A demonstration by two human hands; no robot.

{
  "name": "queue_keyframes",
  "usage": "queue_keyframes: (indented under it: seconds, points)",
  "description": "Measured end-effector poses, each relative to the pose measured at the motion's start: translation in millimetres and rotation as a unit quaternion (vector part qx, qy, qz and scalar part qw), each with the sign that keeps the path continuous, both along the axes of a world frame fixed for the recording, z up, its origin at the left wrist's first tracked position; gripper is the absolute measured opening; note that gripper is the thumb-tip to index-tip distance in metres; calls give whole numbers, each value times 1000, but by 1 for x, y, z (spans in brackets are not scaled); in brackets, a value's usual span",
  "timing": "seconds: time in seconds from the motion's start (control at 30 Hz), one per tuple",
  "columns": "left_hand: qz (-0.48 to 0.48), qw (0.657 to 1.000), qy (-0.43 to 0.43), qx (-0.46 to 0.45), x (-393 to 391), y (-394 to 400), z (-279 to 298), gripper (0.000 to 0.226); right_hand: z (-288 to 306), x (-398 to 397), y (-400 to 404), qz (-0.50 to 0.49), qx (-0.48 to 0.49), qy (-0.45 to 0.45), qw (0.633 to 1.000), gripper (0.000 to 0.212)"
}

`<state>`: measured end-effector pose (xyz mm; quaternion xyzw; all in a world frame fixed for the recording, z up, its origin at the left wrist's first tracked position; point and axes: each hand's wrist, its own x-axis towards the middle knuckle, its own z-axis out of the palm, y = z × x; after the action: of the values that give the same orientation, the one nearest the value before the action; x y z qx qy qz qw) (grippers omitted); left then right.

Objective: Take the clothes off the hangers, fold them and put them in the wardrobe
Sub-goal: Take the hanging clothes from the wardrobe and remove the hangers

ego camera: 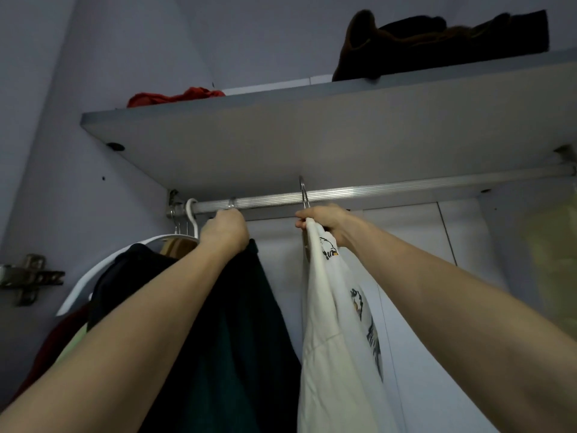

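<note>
A metal rail (390,190) runs under the wardrobe shelf. My right hand (324,221) grips the top of a hanger whose metal hook (303,192) sits over the rail, and a white printed shirt (337,332) hangs from it. My left hand (226,229) grips the top of another hanger just under the rail, carrying a dark green garment (243,339). That hanger's body is hidden by my hand and the cloth.
More clothes hang at the left on a white hanger (93,276) and a wooden one. On top of the shelf (312,132) lie a red cloth (175,96) and a dark brown bundle (437,42). A door hinge (28,278) is at the far left.
</note>
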<state>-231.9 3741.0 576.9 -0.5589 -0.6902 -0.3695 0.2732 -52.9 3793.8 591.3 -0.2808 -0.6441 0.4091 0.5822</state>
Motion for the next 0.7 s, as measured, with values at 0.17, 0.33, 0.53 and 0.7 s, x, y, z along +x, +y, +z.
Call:
queue_keyframes:
  seconds: [0.17,0.33,0.53,0.7]
  points:
    - [45,998,40,-6,-35,-11,-12,28,-14,-20,6,17,-21,-23,999,23]
    - [-97,994,-3,-46,-48,-25,-3,31,-23,-40,1,58,-31,-9,998,22]
    - [-185,978,-87,35,-68,-47,-23,31,-13,-107,4,45,-23,-56,997,27]
    - [-233,957,-172,33,-66,-55,-27,30,-14,-149,-2,60,-12,-100,993,32]
